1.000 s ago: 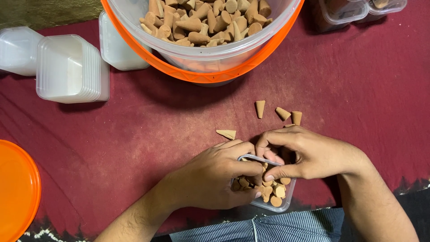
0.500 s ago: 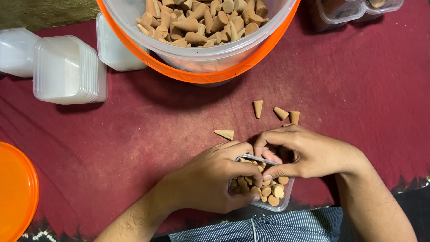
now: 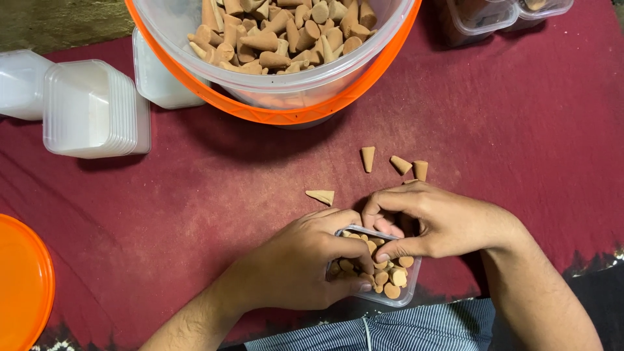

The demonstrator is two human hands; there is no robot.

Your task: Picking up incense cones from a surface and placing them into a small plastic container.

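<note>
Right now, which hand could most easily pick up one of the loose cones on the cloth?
Probably the right hand: its knuckles lie just below the three loose cones, while the left hand grips the small clear box.

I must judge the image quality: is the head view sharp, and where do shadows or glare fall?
Head view: sharp overall, with no motion blur on the left hand or right hand; a soft shadow lies under the bucket on the red cloth; mild glare on the stacked white containers; the corners are dimmer.
</note>
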